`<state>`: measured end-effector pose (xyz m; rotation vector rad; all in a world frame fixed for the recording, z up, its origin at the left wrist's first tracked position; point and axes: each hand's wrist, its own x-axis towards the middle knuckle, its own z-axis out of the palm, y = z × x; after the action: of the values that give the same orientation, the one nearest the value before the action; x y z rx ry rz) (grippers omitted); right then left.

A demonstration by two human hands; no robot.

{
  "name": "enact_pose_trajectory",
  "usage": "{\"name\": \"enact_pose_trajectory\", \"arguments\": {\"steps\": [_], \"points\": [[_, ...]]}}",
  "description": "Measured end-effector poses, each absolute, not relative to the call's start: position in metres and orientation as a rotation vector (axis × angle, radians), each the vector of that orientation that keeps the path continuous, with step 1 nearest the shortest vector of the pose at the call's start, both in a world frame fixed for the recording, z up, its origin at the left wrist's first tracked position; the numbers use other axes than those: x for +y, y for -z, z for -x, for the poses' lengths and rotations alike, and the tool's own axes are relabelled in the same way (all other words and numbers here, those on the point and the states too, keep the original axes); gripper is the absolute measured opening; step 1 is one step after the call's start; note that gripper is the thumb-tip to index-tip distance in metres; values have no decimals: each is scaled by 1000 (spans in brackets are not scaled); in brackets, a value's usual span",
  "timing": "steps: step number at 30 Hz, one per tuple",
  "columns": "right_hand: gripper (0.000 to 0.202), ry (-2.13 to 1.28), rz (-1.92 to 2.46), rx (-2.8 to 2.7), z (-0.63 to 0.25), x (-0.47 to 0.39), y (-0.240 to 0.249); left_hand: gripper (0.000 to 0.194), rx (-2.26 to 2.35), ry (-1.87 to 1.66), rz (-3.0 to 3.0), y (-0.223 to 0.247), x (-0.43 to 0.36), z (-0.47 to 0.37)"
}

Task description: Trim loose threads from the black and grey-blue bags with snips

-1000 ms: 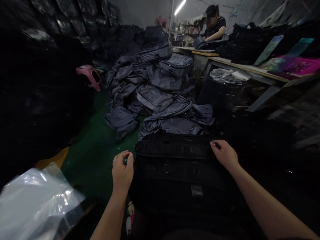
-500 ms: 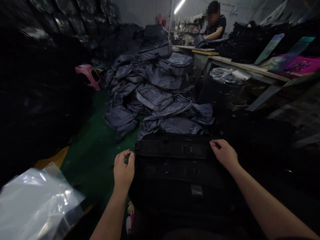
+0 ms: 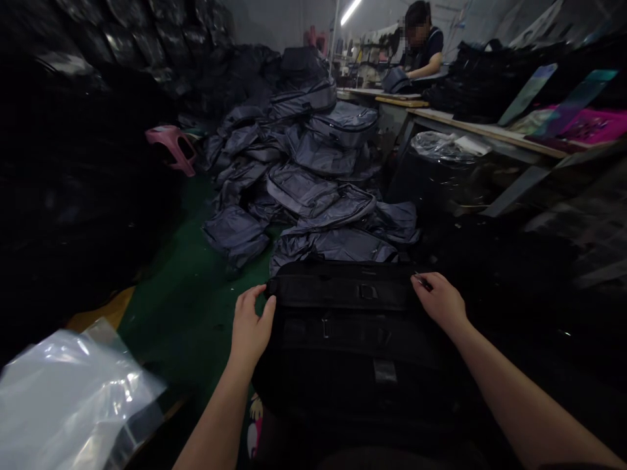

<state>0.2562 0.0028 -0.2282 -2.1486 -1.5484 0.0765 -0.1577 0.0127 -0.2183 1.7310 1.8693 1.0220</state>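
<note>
A black bag [image 3: 343, 333] with straps, buckles and a small grey label lies flat in front of me. At its upper left edge is my left hand [image 3: 252, 326], thumb and fingers apart, fingertips at the end of the strap band. My right hand [image 3: 439, 299] is at the upper right edge, its fingers closed round a small dark metal tool [image 3: 423, 282] whose tip points at the bag. The tool's exact kind is too small to tell.
Beyond the bag, a heap of grey bags [image 3: 313, 189] covers the green floor [image 3: 166, 261]. Clear plastic sheets [image 3: 73, 398] lie at lower left, near a pink stool [image 3: 174, 145]. A worktable [image 3: 480, 127] stands right; a person [image 3: 426, 49] works behind it.
My left hand has moved right and slightly up, onto the bag's upper left edge. My right hand has hardly moved. The person at the back has shifted their arms and the item there.
</note>
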Motion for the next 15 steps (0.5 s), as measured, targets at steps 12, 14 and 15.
{"name": "enact_pose_trajectory", "arguments": {"steps": [12,14,15], "points": [[27,-66,2145,-1542,-255,2,228,52,1803,-919,-1736,211,10,155],[27,-60,2153,-1540,-255,2,228,52,1803,-892,-1752,208,10,154],[27,-59,2155,-1543,-255,2,227,52,1810,-871,-1748,207,10,153]]}}
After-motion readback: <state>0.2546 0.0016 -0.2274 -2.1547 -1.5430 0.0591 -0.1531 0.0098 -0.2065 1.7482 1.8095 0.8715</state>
